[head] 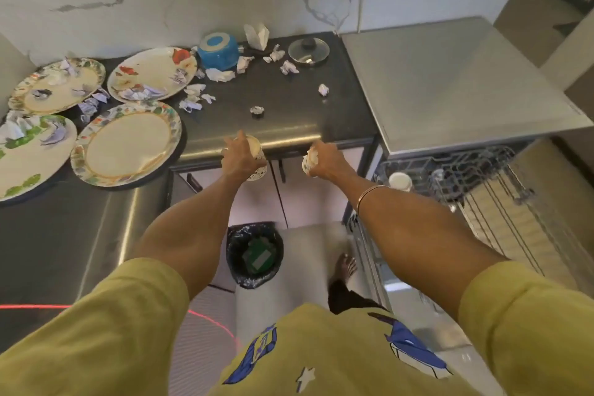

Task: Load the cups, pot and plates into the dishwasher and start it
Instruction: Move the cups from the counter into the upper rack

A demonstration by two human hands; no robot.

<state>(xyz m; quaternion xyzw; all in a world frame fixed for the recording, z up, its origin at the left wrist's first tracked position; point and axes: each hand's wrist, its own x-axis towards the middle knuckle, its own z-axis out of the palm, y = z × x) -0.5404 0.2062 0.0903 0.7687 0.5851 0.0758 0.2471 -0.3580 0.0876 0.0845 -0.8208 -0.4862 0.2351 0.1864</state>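
Note:
My left hand (239, 157) is shut on a white patterned cup (257, 156), held just off the counter's front edge. To its right, at the same height, my right hand (324, 162) is shut on a small white wad that looks like crumpled paper (308, 162). Several flowered plates lie on the dark counter at the left, such as one plate (128, 141) nearest me and another plate (151, 74) behind it, some with paper scraps on them. A blue pot (218, 51) stands upside down at the back, its glass lid (308, 51) apart to the right. The dishwasher rack (466, 170) is pulled out at the right with a white cup (400, 182) in it.
Crumpled paper bits (257, 110) are scattered over the counter (289, 100). A black-lined bin (254, 254) stands on the floor below my hands. A steel worktop (450, 83) covers the dishwasher. My bare foot (347, 267) is beside the rack.

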